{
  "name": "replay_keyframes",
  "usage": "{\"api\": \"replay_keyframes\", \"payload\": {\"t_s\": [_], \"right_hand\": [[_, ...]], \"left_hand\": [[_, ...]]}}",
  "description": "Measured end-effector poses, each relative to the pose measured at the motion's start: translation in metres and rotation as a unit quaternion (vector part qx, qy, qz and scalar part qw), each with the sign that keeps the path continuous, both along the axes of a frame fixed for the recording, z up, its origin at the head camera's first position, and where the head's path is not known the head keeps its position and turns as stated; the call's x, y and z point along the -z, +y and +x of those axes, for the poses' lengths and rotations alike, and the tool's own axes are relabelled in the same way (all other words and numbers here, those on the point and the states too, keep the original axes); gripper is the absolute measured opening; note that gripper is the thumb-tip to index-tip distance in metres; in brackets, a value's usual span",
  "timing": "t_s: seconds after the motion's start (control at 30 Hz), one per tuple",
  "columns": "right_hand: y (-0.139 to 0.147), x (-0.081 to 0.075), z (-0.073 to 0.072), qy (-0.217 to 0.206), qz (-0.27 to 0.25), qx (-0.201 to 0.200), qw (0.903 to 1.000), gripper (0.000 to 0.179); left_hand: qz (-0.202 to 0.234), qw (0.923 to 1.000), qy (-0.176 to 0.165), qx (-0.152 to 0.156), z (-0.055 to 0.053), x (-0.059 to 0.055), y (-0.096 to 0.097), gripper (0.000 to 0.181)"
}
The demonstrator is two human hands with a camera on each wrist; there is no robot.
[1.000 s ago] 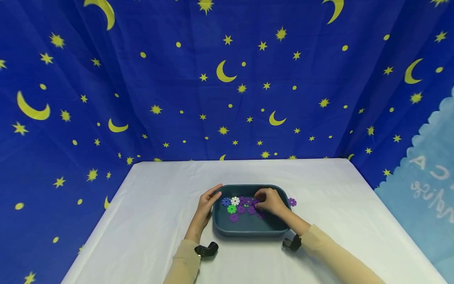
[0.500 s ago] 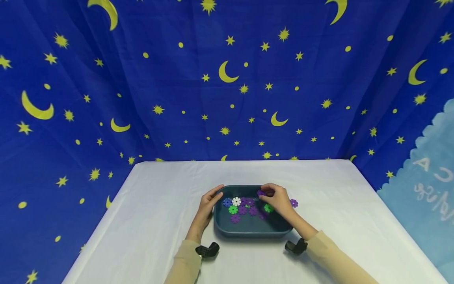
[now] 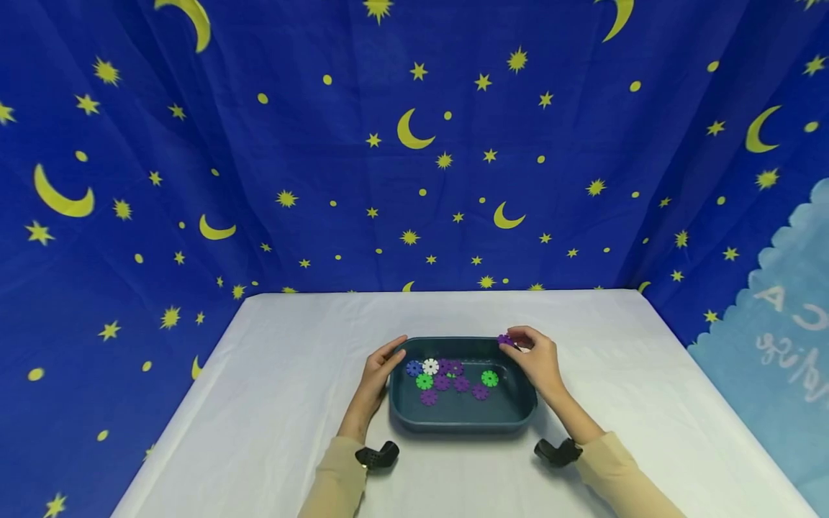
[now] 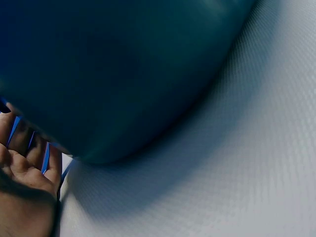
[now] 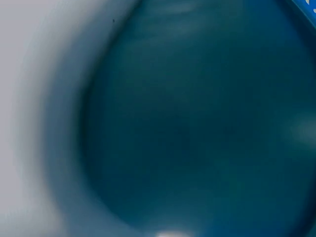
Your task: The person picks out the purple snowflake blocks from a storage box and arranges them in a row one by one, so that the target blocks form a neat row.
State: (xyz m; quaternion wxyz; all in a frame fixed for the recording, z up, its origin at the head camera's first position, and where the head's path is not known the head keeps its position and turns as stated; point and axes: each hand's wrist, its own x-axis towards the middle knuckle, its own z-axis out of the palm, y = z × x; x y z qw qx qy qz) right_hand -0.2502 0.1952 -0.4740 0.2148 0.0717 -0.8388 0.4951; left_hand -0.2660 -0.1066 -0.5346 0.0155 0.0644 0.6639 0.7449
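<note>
In the head view my left hand (image 3: 376,374) rests against the left end of a dark teal plastic basin (image 3: 463,426), fingertips at the rim. The left wrist view shows that hand's fingers (image 4: 37,150) mostly straight beside the basin wall. My right hand (image 3: 536,358) pinches a purple notched snowflake disc (image 3: 505,339) between thumb and fingers, over the basin's far right corner. Inside the basin lie several purple discs (image 3: 461,384), two green discs (image 3: 489,378) showing plainly, a white disc (image 3: 430,367) and a blue disc (image 3: 414,368). The right wrist view holds only basin wall and cloth.
The basin stands on a table with a white cloth (image 3: 311,345). A blue curtain (image 3: 453,180) with yellow moons and stars hangs behind and at the sides. Light blue fabric (image 3: 784,345) with white lettering hangs at the right. Black wrist cameras (image 3: 378,455) sit on both wrists.
My right hand has lifted a purple disc from the basin and moved right and away to the far right corner. A green disc is uncovered; the purple disc on the table is now hidden.
</note>
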Motion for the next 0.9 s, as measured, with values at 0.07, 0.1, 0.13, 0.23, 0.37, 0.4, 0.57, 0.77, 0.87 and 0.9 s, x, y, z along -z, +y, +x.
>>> {"api": "replay_keyframes", "payload": {"t_s": [0.07, 0.1, 0.13, 0.23, 0.37, 0.4, 0.57, 0.77, 0.87, 0.9], "right_hand": [[0.005, 0.000, 0.001, -0.002, -0.004, 0.015, 0.9999, 0.028], [0.008, 0.000, 0.001, -0.005, -0.006, 0.023, 0.9997, 0.028], [0.011, 0.001, 0.001, -0.007, -0.010, 0.029, 0.9995, 0.027], [0.019, 0.004, 0.002, -0.012, -0.024, 0.045, 0.9986, 0.026], [0.028, 0.009, 0.002, -0.017, -0.035, 0.066, 0.9970, 0.027], [0.030, 0.010, 0.003, -0.018, -0.037, 0.071, 0.9966, 0.026], [0.040, 0.019, 0.005, -0.026, -0.035, 0.098, 0.9942, 0.025], [0.051, 0.031, 0.010, -0.041, -0.031, 0.110, 0.9926, 0.024], [0.057, 0.035, 0.011, -0.051, -0.035, 0.106, 0.9924, 0.024], [0.059, 0.035, 0.012, -0.056, -0.034, 0.107, 0.9921, 0.024]], "left_hand": [[0.002, 1.0000, -0.002, 0.003, 0.000, -0.001, -0.001, 0.041], [0.003, 1.0000, -0.002, 0.005, 0.001, -0.002, -0.001, 0.041], [0.004, 1.0000, -0.004, 0.006, 0.001, -0.003, -0.001, 0.041], [0.005, 0.9999, -0.002, 0.009, 0.007, -0.012, -0.001, 0.041], [-0.003, 1.0000, 0.006, 0.007, 0.015, -0.024, 0.000, 0.043], [-0.003, 1.0000, 0.006, 0.008, 0.015, -0.025, 0.000, 0.043], [0.000, 1.0000, 0.000, 0.009, 0.016, -0.026, 0.001, 0.043], [0.000, 0.9999, -0.002, 0.012, 0.015, -0.024, 0.000, 0.043], [0.001, 0.9999, -0.002, 0.015, 0.015, -0.025, 0.000, 0.043], [0.000, 0.9999, -0.001, 0.016, 0.015, -0.025, 0.000, 0.043]]}}
